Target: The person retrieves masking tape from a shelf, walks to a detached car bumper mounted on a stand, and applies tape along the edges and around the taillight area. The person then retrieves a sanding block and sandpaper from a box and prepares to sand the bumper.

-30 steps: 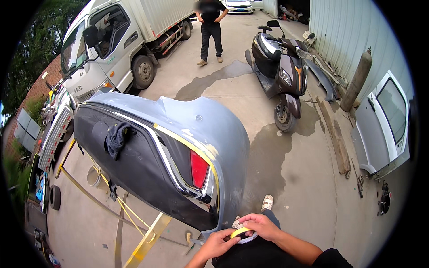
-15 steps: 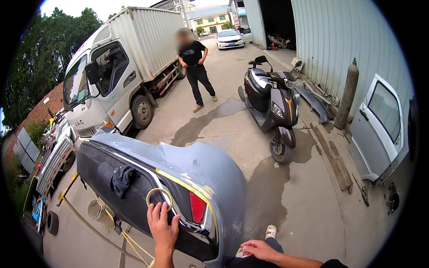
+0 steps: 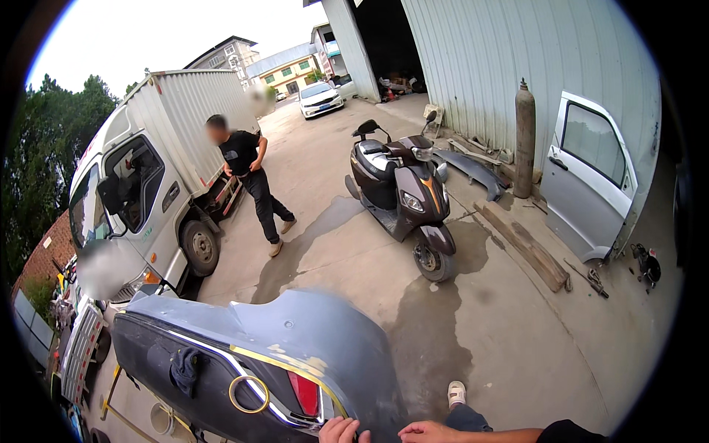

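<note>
A large grey-primed car bumper (image 3: 310, 317) with a black lower part lies in front of me. Yellow masking tape (image 3: 273, 359) edges its grey paint, beside a chrome trim strip and a red reflector (image 3: 304, 393). My left hand (image 3: 341, 430) is at the bumper's near corner, by the tape's lower end, its fingers bent together; what they pinch is hidden. My right hand (image 3: 428, 432) hovers just right of the corner with fingers loosely stretched, holding nothing visible. A yellow tape roll (image 3: 232, 391) and a dark cloth (image 3: 184, 371) rest on the black part.
A person (image 3: 247, 162) in black stands beside a white box truck (image 3: 140, 184). Beyond the bumper stands a dark scooter (image 3: 402, 192). To the right are a wooden beam (image 3: 524, 247), a gas cylinder (image 3: 524, 140) and a car door (image 3: 591, 184). A bucket (image 3: 160, 419) sits below the bumper.
My left hand has left the tape roll, which now lies alone on the bumper, and moved right to the near corner. The view has shifted; the person's stance has changed.
</note>
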### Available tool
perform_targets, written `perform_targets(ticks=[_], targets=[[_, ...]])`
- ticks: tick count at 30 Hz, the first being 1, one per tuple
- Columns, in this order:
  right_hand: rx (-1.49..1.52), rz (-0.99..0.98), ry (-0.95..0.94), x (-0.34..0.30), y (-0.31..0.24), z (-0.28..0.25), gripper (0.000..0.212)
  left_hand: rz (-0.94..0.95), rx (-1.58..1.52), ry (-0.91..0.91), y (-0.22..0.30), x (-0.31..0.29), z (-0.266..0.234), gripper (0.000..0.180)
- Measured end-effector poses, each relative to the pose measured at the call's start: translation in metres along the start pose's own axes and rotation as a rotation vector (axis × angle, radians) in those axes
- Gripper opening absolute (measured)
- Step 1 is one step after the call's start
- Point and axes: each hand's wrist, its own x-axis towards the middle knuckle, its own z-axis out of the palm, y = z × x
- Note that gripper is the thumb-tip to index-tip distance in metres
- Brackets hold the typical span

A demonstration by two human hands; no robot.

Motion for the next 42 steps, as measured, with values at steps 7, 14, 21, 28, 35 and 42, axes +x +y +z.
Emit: perform_targets(ticks=[7, 14, 21, 28, 35, 42], targets=[[-0.359, -0.418, -0.227, -0.008, 0.022, -0.050, 0.035, -0.096, -0.446, -0.641, 0.049, -0.035, 0.092, 0.041], [-0.452, -0.386, -0.188, -0.023, -0.008, -0.098, 0.031, -0.519, -0.945, -1.142, 0.061, 0.018, 0.135, 0.050], [-0.440, -0.374, 0.030, -0.048, -0.036, -0.175, 0.028, -0.346, -0.889, -1.203, 0.089, 0.067, 0.220, 0.042], [-0.443, -0.369, 0.289, -0.089, -0.051, -0.246, 0.026, -0.222, -0.891, -1.284, 0.159, 0.111, 0.300, 0.034], [-0.461, -0.379, 0.523, -0.122, -0.061, -0.297, 0.024, 0.006, -1.037, -1.352, 0.198, 0.131, 0.368, 0.034], [-0.388, -0.310, 0.663, -0.127, -0.054, -0.362, 0.025, 0.174, -1.071, -1.568, 0.229, 0.173, 0.444, 0.036]])
